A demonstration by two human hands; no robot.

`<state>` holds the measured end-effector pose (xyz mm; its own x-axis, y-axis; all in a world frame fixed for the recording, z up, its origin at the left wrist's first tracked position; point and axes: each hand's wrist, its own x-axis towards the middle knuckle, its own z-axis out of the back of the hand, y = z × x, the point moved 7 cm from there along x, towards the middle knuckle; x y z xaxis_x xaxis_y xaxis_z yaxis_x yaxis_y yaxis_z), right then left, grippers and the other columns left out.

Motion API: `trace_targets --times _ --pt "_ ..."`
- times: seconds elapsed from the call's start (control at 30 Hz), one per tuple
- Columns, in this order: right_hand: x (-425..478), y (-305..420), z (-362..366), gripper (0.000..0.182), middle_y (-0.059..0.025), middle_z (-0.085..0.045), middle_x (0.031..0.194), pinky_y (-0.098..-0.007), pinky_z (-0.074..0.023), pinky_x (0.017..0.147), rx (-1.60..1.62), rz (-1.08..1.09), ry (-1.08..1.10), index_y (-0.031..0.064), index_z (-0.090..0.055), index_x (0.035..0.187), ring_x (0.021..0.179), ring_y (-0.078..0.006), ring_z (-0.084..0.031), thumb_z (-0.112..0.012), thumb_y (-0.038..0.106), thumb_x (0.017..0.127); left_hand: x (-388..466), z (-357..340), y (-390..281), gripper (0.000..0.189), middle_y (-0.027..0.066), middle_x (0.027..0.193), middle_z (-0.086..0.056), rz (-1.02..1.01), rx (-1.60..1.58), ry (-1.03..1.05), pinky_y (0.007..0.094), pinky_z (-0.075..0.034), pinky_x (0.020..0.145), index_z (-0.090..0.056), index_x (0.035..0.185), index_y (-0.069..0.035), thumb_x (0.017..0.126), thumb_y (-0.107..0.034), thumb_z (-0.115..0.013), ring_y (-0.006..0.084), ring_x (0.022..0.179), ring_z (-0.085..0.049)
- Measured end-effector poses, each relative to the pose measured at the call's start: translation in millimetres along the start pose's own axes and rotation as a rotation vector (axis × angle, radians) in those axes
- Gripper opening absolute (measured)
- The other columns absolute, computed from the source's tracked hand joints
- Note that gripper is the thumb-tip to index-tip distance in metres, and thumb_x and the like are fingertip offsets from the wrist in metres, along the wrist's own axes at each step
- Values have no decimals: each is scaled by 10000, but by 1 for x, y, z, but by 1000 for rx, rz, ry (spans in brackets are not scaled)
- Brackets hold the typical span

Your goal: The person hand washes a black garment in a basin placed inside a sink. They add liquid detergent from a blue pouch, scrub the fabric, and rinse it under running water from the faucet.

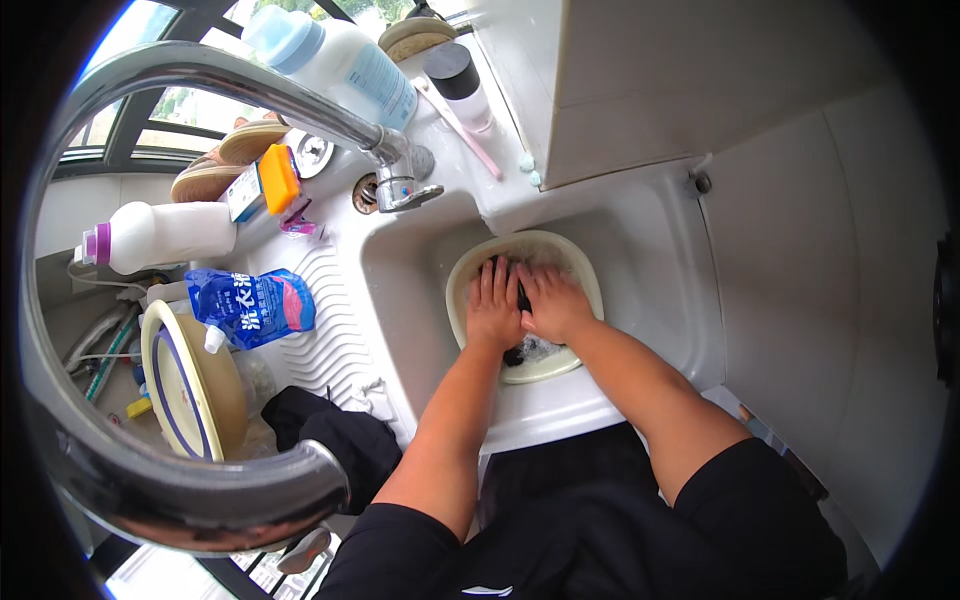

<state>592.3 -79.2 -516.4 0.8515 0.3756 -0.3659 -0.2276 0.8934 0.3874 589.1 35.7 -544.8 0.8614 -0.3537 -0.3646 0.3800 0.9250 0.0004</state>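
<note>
A cream plastic basin (pixel 461 279) of sudsy water stands in the white laundry sink (pixel 660 247). In the basin lies a dark wet cloth (pixel 513 355), mostly hidden beneath both hands. My left hand (pixel 493 309) lies flat over it, palm down, fingers straight and nearly together. Beside it, the thumbs almost touching, my right hand (pixel 555 301) presses down with its fingers slightly spread. Neither hand's fingers are curled round the cloth, as far as the view shows.
A chrome faucet (pixel 397 187) arches across the left. On the ribbed ledge lie a blue detergent pouch (pixel 251 304), a white bottle (pixel 172 236), an orange bar (pixel 278 180) and a black garment (pixel 337 435). A second basin (pixel 217 375) leans at left. A brush (pixel 465 135) and more bottles stand behind.
</note>
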Motion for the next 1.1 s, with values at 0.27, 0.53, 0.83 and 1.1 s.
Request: trace_targets --times 0.27,0.53,0.83,1.1 --pt "31 -13 3 867 -241 -501 1494 -458 -457 1112 328 -163 145 27 -386 1526 1349 -377 -533 -720 390 812 13 34 11 1131 230 1655 -193 129 -277 426 529 -454 1122 -293 1597 -213 660 -394 -901 499 1445 -357" --pt "18 -17 -18 581 -214 -733 1122 -393 -553 917 354 -146 432 -13 -663 1233 1031 -329 -714 -792 169 697 1 21 31 931 330 1384 -515 377 -723 332 501 -497 1046 -302 1576 -213 767 -141 -757 476 1244 -582" --pt "-48 4 94 280 -145 -696 997 -405 -560 805 579 95 -320 47 -701 1038 916 -344 -687 -659 54 761 -64 143 25 387 201 1144 -574 146 -811 -308 513 -522 910 -623 1137 -74 759 -26 -689 439 1075 -583" --pt "-64 25 67 260 -114 -665 1051 -443 -521 947 355 306 -17 102 -739 1048 1073 -335 -626 -694 140 795 -93 89 2 457 168 1238 -544 101 -392 186 505 -508 961 -630 1198 -93 765 -144 -768 384 1146 -564"
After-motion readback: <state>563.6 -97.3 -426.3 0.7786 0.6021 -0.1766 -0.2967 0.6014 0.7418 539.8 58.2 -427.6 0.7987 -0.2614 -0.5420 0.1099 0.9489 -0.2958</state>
